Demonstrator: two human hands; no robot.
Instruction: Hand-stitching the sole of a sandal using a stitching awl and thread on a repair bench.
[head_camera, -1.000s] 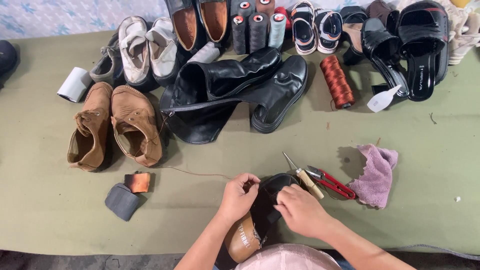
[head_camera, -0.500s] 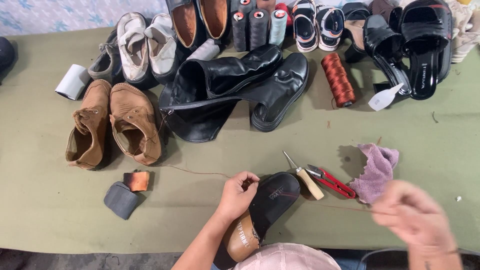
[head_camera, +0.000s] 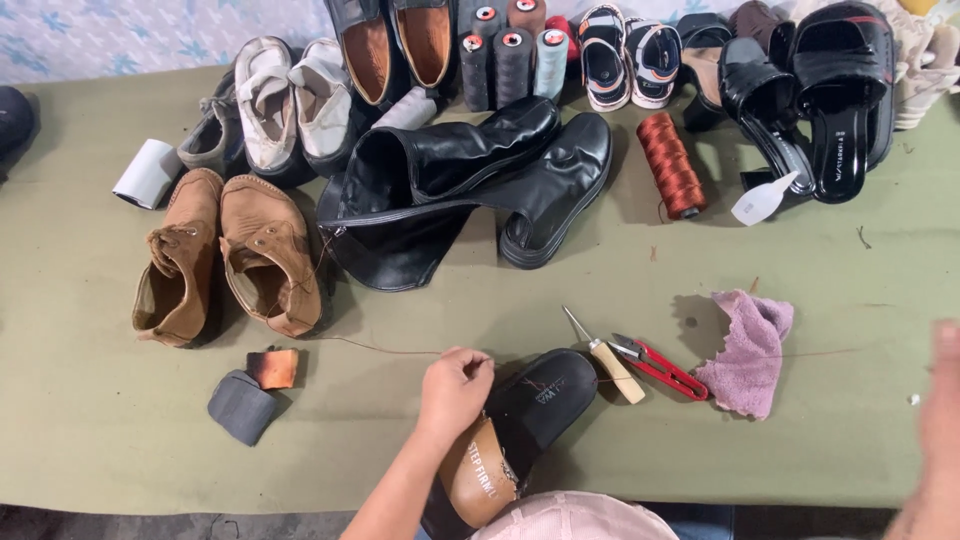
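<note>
your left hand (head_camera: 455, 390) clamps the black shoe (head_camera: 530, 410) at its edge, fingers curled shut on it, the sole running down toward your lap. your right hand (head_camera: 935, 420) is far out at the frame's right, blurred, so i can't tell its grip, perhaps drawing the thin thread (head_camera: 800, 353) taut above the pink cloth (head_camera: 750, 350).

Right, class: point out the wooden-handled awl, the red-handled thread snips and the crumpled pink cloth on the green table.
Wooden-handled awl (head_camera: 612, 366), head view, on its pale handle.
Red-handled thread snips (head_camera: 668, 369), head view, on the red handle.
Crumpled pink cloth (head_camera: 748, 352), head view, on its middle fold.
</note>
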